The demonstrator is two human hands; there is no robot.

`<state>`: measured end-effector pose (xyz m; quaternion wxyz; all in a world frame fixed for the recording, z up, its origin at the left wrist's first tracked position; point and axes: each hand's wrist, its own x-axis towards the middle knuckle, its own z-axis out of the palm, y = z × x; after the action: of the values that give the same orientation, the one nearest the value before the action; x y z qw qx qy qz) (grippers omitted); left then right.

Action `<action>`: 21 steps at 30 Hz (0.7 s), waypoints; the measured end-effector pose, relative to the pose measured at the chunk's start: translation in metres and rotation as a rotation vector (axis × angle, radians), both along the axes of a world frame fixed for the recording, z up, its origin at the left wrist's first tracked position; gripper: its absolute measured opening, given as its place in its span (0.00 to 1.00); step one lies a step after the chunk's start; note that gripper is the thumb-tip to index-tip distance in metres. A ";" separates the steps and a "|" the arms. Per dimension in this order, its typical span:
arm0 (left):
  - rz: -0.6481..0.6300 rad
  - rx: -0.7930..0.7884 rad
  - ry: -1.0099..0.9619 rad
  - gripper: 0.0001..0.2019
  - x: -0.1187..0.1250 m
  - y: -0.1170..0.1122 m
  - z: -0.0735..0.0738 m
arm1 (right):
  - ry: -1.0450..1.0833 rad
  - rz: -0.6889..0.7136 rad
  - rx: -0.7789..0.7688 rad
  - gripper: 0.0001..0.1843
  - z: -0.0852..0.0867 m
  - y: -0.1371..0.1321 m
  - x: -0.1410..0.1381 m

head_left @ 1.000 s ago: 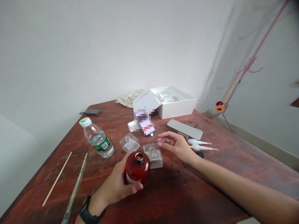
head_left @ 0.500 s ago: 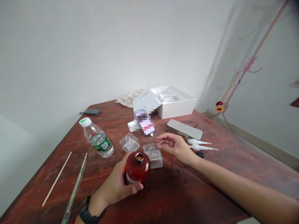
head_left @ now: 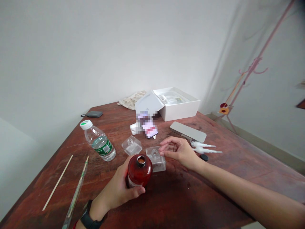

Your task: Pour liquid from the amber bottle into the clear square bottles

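My left hand (head_left: 118, 186) is wrapped round a dark red, glossy bottle (head_left: 140, 173) whose mouth is uncapped. It stands roughly upright near the front of the table. Just behind it is a small clear square bottle (head_left: 157, 163), also without a cap. My right hand (head_left: 177, 151) hovers at this clear bottle's right side, fingers loosely curled and thumb apart, with nothing visible in them; whether the fingertips touch it I cannot tell. A second clear square bottle (head_left: 131, 146) sits farther left. White pump heads (head_left: 205, 148) and a black cap (head_left: 204, 157) lie right of my right hand.
A water bottle (head_left: 100, 143) stands to the left, beyond a thin wooden stick (head_left: 57, 182) and a wrapped stick (head_left: 77, 192). Behind are a phone (head_left: 150, 129), a white earbud case (head_left: 133, 128), a grey case (head_left: 188, 131), a white box (head_left: 182, 110) and a dark grey device (head_left: 94, 114).
Almost nothing differs. The whole view has shifted by a few pixels, and both hands keep their places, the left still around the red bottle.
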<state>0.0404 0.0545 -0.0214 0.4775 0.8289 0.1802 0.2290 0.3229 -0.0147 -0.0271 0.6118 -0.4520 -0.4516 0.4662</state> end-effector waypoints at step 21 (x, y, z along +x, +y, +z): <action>0.002 -0.010 0.003 0.44 -0.001 0.000 0.000 | -0.084 -0.026 0.046 0.17 -0.001 0.000 0.000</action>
<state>0.0395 0.0549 -0.0218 0.4810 0.8267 0.1830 0.2273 0.3230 -0.0146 -0.0278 0.6085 -0.4631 -0.4815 0.4282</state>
